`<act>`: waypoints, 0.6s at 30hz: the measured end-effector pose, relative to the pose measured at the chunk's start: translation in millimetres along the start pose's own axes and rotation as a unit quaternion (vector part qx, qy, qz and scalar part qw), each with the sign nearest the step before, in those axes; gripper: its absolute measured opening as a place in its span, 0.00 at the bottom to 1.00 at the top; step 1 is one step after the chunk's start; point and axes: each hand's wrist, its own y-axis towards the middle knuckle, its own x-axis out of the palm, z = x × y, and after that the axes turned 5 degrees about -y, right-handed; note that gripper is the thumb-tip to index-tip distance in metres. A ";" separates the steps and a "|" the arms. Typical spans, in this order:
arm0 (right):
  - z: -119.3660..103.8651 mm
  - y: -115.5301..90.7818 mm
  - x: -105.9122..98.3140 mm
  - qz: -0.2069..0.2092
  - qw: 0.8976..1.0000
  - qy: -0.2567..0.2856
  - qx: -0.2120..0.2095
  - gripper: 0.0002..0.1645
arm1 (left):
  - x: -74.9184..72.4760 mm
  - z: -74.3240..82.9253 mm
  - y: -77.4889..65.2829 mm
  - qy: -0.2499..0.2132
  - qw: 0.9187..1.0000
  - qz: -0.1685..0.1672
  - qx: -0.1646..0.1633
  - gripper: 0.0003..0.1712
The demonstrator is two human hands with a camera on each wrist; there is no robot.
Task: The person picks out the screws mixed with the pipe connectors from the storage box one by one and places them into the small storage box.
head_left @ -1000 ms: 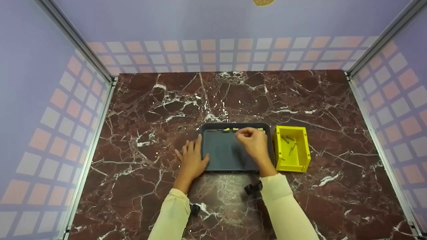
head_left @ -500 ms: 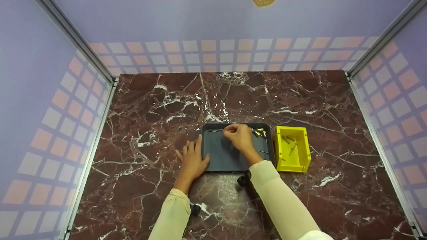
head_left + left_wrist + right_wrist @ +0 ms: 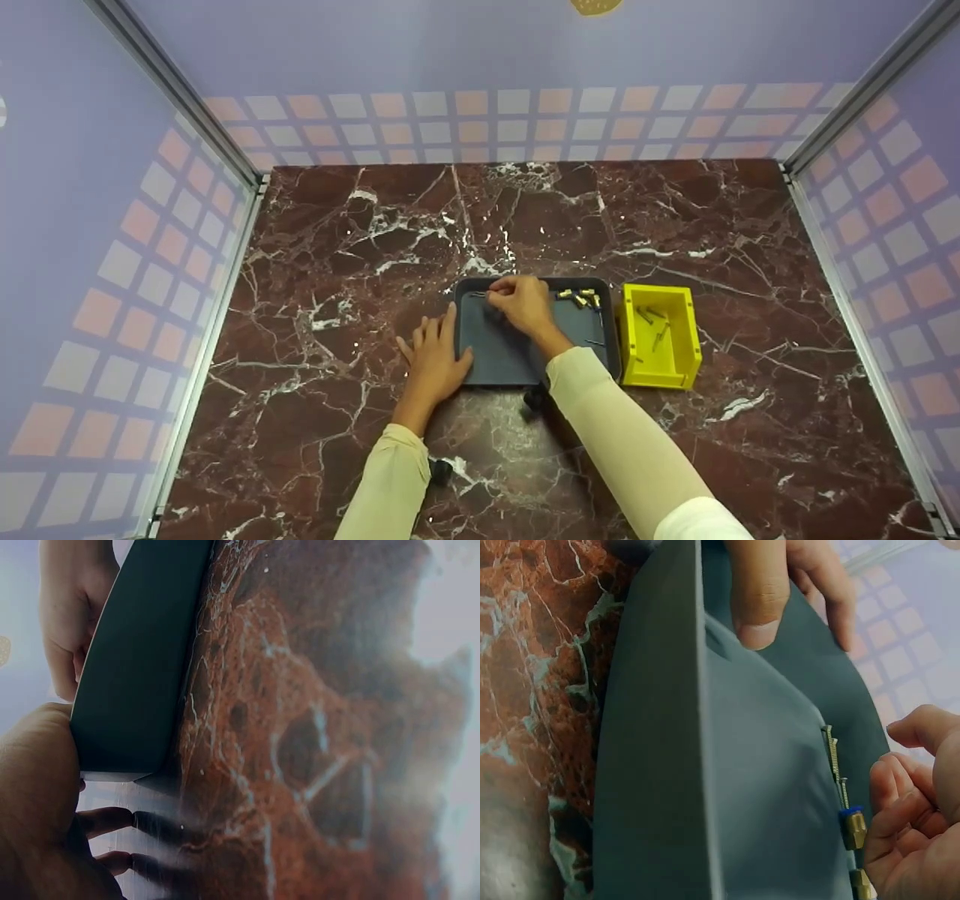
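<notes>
A shallow dark grey tray (image 3: 495, 367) lies on the marbled table. My left hand (image 3: 436, 364) rests at its left wall, fingers spread outside and thumb over the rim. Over the tray's back left part is my right hand (image 3: 523, 306), palm down with fingers bent. In the right wrist view, thumb and fingertips of that right hand (image 3: 919, 802) stand apart, nothing visible between them. Near them, along the tray's back wall, lie thin screws (image 3: 831, 750) and brass fittings (image 3: 853, 829), one with a blue ring. More brass fittings (image 3: 580, 298) lie at the back right.
Against the tray's right side stands a yellow bin (image 3: 688, 337) with several screws (image 3: 660, 337) inside. A single thin screw (image 3: 595, 343) lies in the tray's right part. Tiled-pattern walls (image 3: 480, 120) enclose the table at the back and sides.
My right hand has moved left across the tray, from its right half to the back left, uncovering the brass fittings and the lone screw. The left hand stays in place.
</notes>
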 end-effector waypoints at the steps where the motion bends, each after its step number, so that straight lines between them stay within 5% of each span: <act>1: -0.2 0.5 1.5 -0.003 1.000 0.004 0.002 0.09 | 0.0 0.0 -0.1 0.000 1.000 0.000 0.000 0.48; 18: 2.5 4.5 21.7 -0.020 0.999 -0.028 0.006 0.12 | 1.4 -1.2 -1.1 -0.009 1.000 0.013 0.011 0.47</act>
